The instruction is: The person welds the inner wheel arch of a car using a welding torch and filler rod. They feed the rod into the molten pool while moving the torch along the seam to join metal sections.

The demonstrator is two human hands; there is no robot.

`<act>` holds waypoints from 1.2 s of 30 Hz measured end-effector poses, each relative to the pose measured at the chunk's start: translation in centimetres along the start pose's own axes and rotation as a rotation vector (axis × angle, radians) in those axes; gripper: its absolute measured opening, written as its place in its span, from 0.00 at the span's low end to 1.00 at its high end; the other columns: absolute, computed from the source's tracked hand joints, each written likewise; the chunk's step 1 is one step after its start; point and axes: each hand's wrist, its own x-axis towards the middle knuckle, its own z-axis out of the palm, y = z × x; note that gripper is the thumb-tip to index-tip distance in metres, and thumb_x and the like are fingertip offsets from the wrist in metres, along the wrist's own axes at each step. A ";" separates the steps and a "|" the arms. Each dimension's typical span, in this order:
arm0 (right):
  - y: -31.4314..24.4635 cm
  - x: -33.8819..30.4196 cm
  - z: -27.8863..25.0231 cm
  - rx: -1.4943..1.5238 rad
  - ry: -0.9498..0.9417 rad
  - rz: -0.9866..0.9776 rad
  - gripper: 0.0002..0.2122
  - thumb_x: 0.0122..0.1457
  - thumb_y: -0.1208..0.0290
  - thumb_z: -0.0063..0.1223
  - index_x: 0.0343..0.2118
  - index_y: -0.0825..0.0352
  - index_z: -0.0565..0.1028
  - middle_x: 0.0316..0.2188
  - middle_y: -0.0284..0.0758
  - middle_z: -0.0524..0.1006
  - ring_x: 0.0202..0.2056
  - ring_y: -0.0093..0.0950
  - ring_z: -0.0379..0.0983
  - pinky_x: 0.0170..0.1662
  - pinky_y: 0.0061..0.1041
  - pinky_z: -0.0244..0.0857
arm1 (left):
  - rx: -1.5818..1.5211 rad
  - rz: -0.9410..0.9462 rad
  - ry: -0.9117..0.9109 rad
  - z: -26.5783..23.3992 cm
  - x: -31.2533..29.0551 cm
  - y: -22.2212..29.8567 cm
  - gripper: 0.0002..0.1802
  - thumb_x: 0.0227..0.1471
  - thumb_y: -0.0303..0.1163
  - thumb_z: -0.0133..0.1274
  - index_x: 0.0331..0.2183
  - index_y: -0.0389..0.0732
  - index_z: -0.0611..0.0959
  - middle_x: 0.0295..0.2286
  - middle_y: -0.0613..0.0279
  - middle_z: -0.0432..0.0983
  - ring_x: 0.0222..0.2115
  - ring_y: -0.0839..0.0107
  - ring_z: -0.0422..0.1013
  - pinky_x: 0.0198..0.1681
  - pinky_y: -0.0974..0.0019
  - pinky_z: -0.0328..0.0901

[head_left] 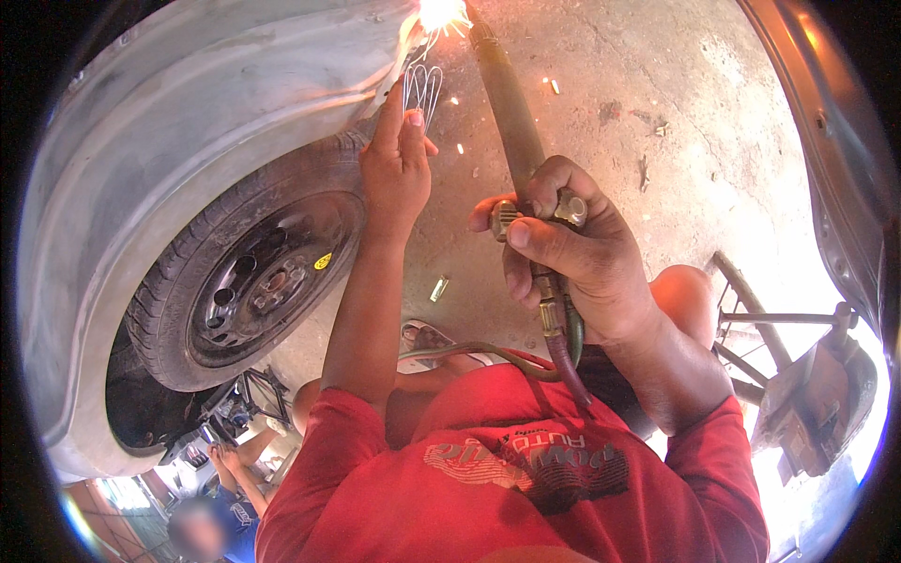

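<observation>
My right hand (591,249) is wrapped round the valve end of a gas welding torch (507,108), fingers and thumb about its two brass knobs. The torch points away from me, its tip beside a bright white flame (441,13) at the lower edge of a bare grey car body panel (272,80). Sparks fly from there. My left hand (394,178) is closed on a looped thin metal wire (424,86) just below the flame, index finger stretched along the panel edge. Glare hides the wire's far end and the torch tip.
A car wheel (258,277) sits in the arch at left. Hoses (516,361) run from the torch over my lap. Small scraps (438,288) lie on the concrete floor (676,113). A dark panel (845,141) and a metal stand (788,319) are at right. Another person (239,488) sits lower left.
</observation>
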 end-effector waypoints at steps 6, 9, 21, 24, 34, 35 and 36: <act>0.0 0.0 -0.2 0.010 -0.011 0.001 0.10 0.64 0.79 0.56 0.38 0.59 0.66 0.42 0.48 0.78 0.23 0.22 0.78 0.25 0.16 0.72 | -0.026 0.004 0.006 0.2 0.0 0.1 0.25 0.70 0.39 0.44 0.65 0.49 0.69 0.26 0.57 0.79 0.23 0.73 0.77 0.29 0.65 0.72; 0.0 0.0 -0.1 0.021 -0.002 0.007 0.10 0.64 0.79 0.56 0.39 0.58 0.66 0.45 0.54 0.77 0.22 0.21 0.77 0.27 0.15 0.72 | -0.041 -0.006 0.002 0.2 0.1 -0.1 0.25 0.70 0.39 0.44 0.66 0.49 0.69 0.28 0.57 0.80 0.23 0.72 0.78 0.29 0.65 0.72; -0.2 0.1 -0.1 0.043 0.001 0.027 0.10 0.65 0.78 0.57 0.36 0.60 0.65 0.39 0.39 0.81 0.24 0.22 0.80 0.22 0.18 0.72 | -0.035 -0.037 0.003 0.1 -0.1 0.2 0.24 0.70 0.36 0.45 0.64 0.45 0.71 0.32 0.60 0.79 0.25 0.76 0.74 0.31 0.69 0.71; -0.2 0.0 0.1 0.036 0.000 0.026 0.10 0.64 0.79 0.56 0.38 0.59 0.66 0.43 0.48 0.78 0.23 0.21 0.79 0.24 0.15 0.70 | -0.015 0.008 0.027 0.0 0.0 -0.4 0.25 0.70 0.37 0.46 0.65 0.46 0.70 0.27 0.57 0.80 0.23 0.73 0.77 0.29 0.66 0.72; 0.0 -0.1 0.0 0.026 -0.010 0.016 0.10 0.64 0.79 0.56 0.38 0.60 0.65 0.45 0.54 0.77 0.22 0.20 0.76 0.27 0.15 0.73 | -0.048 -0.015 0.000 0.0 0.1 0.0 0.25 0.70 0.38 0.45 0.65 0.47 0.70 0.34 0.60 0.79 0.25 0.76 0.73 0.31 0.70 0.70; 0.1 -0.1 0.0 0.033 -0.017 0.012 0.10 0.64 0.79 0.57 0.38 0.59 0.66 0.43 0.49 0.78 0.23 0.21 0.78 0.26 0.16 0.72 | -0.055 -0.020 0.002 -0.1 0.0 -0.1 0.25 0.71 0.38 0.45 0.65 0.47 0.70 0.34 0.60 0.78 0.25 0.76 0.73 0.31 0.70 0.70; 0.2 -0.1 -0.2 0.039 -0.020 0.006 0.10 0.64 0.79 0.57 0.37 0.59 0.66 0.41 0.44 0.80 0.23 0.22 0.79 0.24 0.17 0.72 | -0.051 -0.024 -0.002 0.0 0.0 -0.1 0.25 0.71 0.38 0.45 0.65 0.47 0.70 0.33 0.60 0.78 0.25 0.76 0.73 0.31 0.70 0.70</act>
